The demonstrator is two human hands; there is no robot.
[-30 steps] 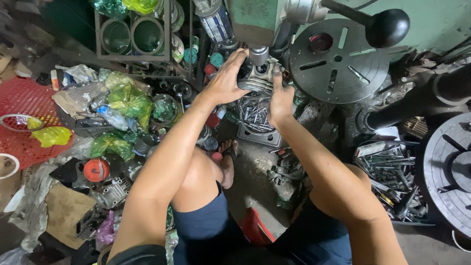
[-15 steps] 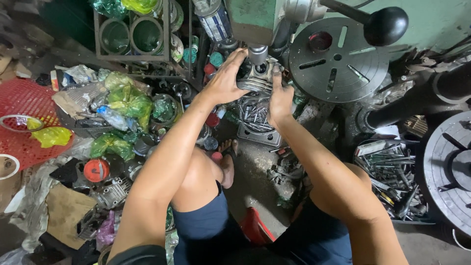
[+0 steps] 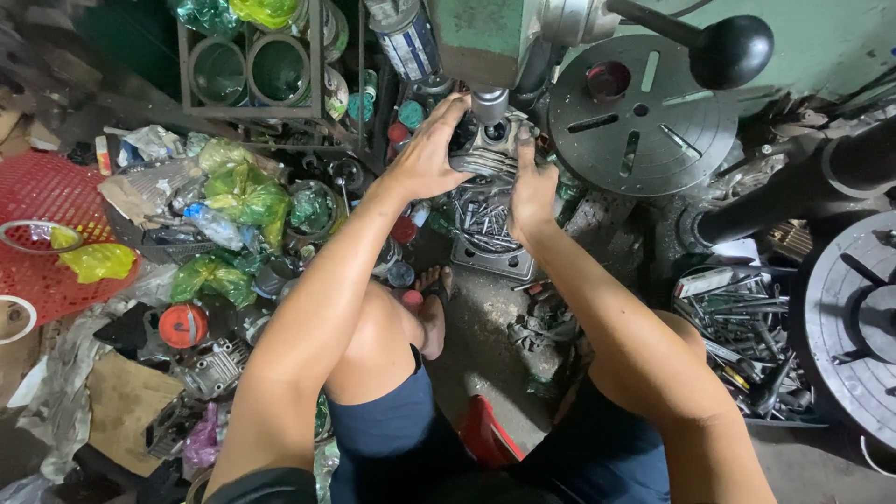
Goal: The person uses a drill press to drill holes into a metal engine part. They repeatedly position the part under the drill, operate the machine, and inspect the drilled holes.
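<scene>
Near top centre of the frame, a grey finned metal engine part (image 3: 487, 149) under the steel spindle (image 3: 489, 103) of a green drill press (image 3: 485, 37). Left hand (image 3: 427, 154) on the part's left side, fingers (image 3: 451, 112) spread and curled over its top edge, thumb low. Right hand (image 3: 532, 182) against the part's right side, fingers (image 3: 525, 140) pressed together and pointing up along it. Just below the hands, a square metal tray of bolts and bits (image 3: 485, 229). Upper right, a round slotted dark metal table (image 3: 644, 112) and a black ball-ended lever (image 3: 733, 47). Left edge, a red plastic perforated basket (image 3: 47, 196) with a yellow bag inside; beside it, green plastic bags (image 3: 238, 191) among scrap. Right side, a dark bin of loose metal tools (image 3: 747, 345). Lower centre, bare knees, blue shorts, a sandalled foot (image 3: 431, 308) on the floor.
</scene>
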